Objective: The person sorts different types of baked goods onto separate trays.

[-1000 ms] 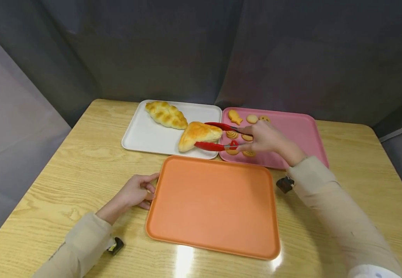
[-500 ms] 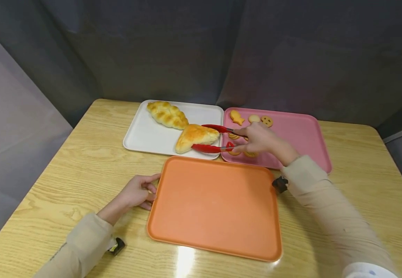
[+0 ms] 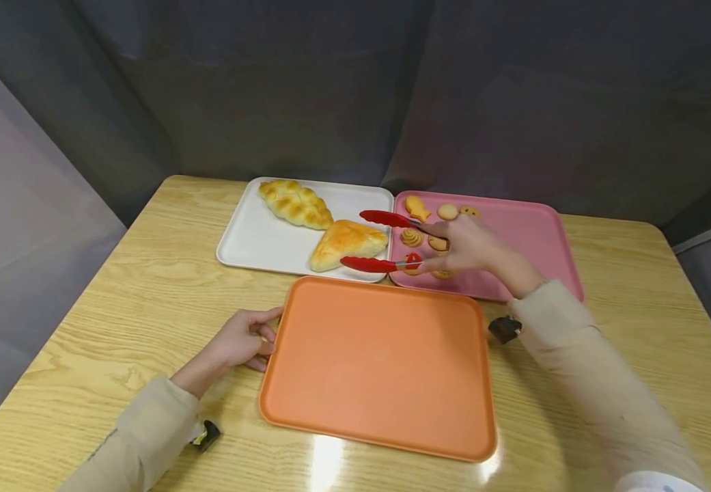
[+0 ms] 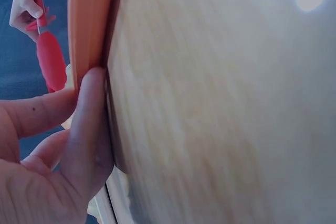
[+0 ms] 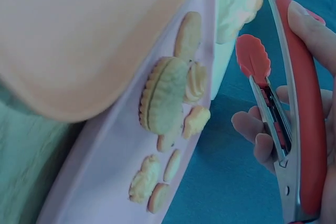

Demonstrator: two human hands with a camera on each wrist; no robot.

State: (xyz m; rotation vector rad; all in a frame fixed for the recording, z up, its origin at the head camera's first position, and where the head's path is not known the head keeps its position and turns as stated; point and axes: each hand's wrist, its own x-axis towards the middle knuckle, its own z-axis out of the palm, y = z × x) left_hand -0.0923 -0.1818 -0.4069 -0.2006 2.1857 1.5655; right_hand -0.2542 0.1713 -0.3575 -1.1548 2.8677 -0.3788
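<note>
My right hand grips red-and-metal tongs, whose two red tips stand wide apart. The tips reach over the right end of a triangular golden bread, one behind it and one along its front edge, with nothing pinched between them. That bread lies on a white tray, near a braided loaf. In the right wrist view the tongs fill the right side. At the left edge of an orange tray, my left hand holds the rim; the left wrist view shows fingertips against its side.
A pink tray adjoins the white tray on the right and carries several cookies, partly behind the right hand. The orange tray lies in front of both. Wooden tabletop surrounds them, and a dark curtain hangs behind.
The tongs set the triangular bread slightly left and down, then spread wider and drew back to the right, the rear tip coming away from the bread. The left hand stays at the orange tray.
</note>
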